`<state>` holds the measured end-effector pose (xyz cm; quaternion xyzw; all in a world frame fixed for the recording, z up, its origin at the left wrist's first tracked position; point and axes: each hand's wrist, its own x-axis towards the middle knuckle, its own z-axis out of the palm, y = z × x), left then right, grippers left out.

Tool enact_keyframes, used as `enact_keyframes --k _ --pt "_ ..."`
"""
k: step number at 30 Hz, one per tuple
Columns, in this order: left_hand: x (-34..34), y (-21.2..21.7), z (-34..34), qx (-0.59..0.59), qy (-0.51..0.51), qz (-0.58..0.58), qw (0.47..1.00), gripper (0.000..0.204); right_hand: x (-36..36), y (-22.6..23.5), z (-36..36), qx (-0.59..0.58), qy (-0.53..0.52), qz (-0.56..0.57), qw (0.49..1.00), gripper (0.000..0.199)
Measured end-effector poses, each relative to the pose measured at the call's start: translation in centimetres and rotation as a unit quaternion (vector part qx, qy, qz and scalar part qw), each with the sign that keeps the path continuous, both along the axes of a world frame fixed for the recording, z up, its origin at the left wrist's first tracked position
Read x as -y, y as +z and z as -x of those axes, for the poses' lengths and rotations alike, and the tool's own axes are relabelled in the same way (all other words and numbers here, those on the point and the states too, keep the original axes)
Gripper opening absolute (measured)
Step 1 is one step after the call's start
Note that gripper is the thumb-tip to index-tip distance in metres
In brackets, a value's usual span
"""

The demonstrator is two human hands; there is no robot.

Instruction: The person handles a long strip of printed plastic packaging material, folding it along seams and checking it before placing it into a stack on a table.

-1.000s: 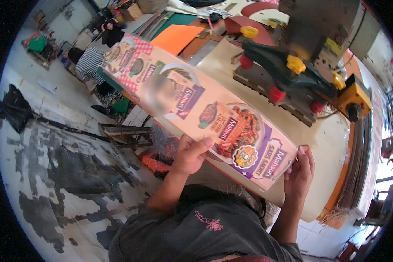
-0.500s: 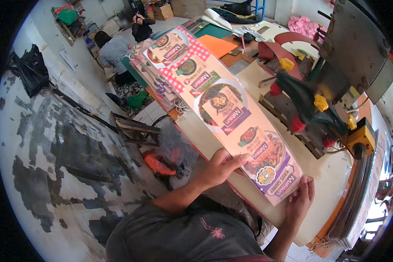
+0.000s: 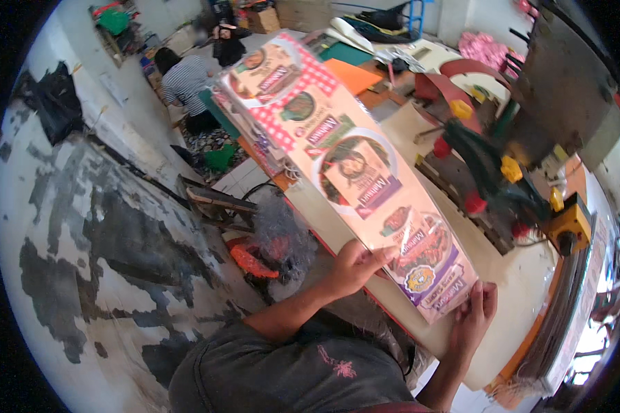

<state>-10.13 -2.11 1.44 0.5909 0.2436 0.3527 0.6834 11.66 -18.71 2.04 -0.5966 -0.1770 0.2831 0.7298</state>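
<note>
Head view shows the long printed sheet (image 3: 355, 175) as the centre of everything: a glossy strip of colourful food-package prints, running from my hands at about five o'clock up toward eleven o'clock, lifted clear of the pale worktable (image 3: 530, 275) beneath it. I hold it by its near end only, I think so the far end can hang free over the table and the sheet can be steered as one stiff piece. My left hand (image 3: 355, 265) grips the left edge, thumb on top and fingers curled under, pinching the sheet. My right hand (image 3: 475, 316) sits at the near right corner, fingers spread flat along the edge to steady it; whether the thumb closes underneath I cannot tell. At two to three o'clock, just beside the sheet, stands a dark green machine (image 3: 503, 172) with red and yellow knobs, close enough that the sheet lies alongside it. Toward twelve o'clock lies an orange board (image 3: 355, 74). Far off at eleven o'clock a person in a striped top (image 3: 186, 79) sits on the floor, well apart from me.
</note>
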Motion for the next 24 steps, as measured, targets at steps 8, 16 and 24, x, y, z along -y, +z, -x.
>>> enact_keyframes --k 8,16,24 --pt "0.9 -2.4 1.6 0.133 0.166 -0.029 0.977 0.018 -1.9 0.7 0.3 -0.022 0.003 0.001 1.0 0.029" --pt "0.4 -2.6 1.2 0.236 0.137 0.041 0.961 0.05 0.8 1.3 -0.3 -0.021 0.043 -0.023 0.999 0.028" --pt "-0.1 -2.2 1.5 0.24 0.149 0.053 0.958 0.052 0.5 1.9 -0.2 -0.038 0.123 -0.01 0.992 0.03"
